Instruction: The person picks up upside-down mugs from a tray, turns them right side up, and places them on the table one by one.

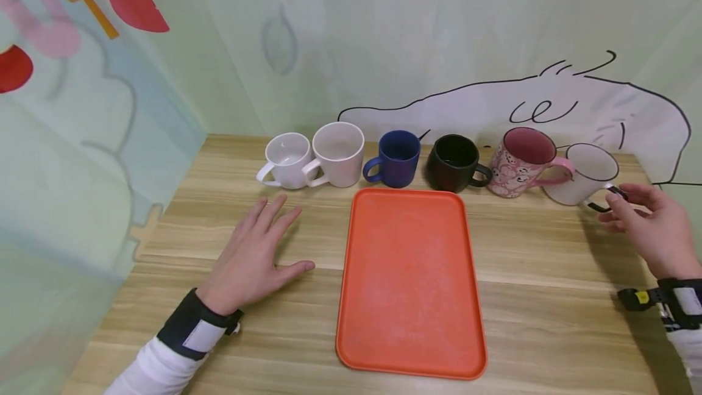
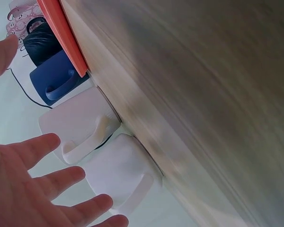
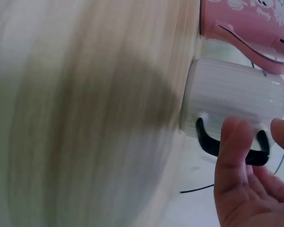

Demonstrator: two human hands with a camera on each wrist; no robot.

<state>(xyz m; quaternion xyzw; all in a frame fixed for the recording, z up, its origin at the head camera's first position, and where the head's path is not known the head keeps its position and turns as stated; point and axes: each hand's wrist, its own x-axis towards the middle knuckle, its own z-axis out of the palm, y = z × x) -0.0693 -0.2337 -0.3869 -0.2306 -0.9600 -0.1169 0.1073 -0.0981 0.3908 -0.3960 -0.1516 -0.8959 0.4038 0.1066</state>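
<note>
At the right end of a row of mugs, my right hand [image 1: 658, 224] holds the black handle [image 3: 210, 142] of a white mug [image 3: 232, 90]. Thumb and fingers lie on either side of that handle, and the mug stands upright on the table. My left hand [image 1: 249, 255] is spread with straight fingers, holding nothing, low over the wood left of the tray. Nearest its fingertips are a small white cup [image 1: 289, 166] and a larger white mug [image 1: 340, 160], both with handles toward the lower left.
Between the hands lies an orange-red tray [image 1: 411, 279]. Behind it stand a blue mug [image 1: 398, 166], a black mug [image 1: 451, 169] and a pink patterned mug [image 1: 515, 169], whose handle overlaps the white mug. A pale printed cloth [image 1: 439, 29] hangs behind the wooden table [image 1: 537, 297].
</note>
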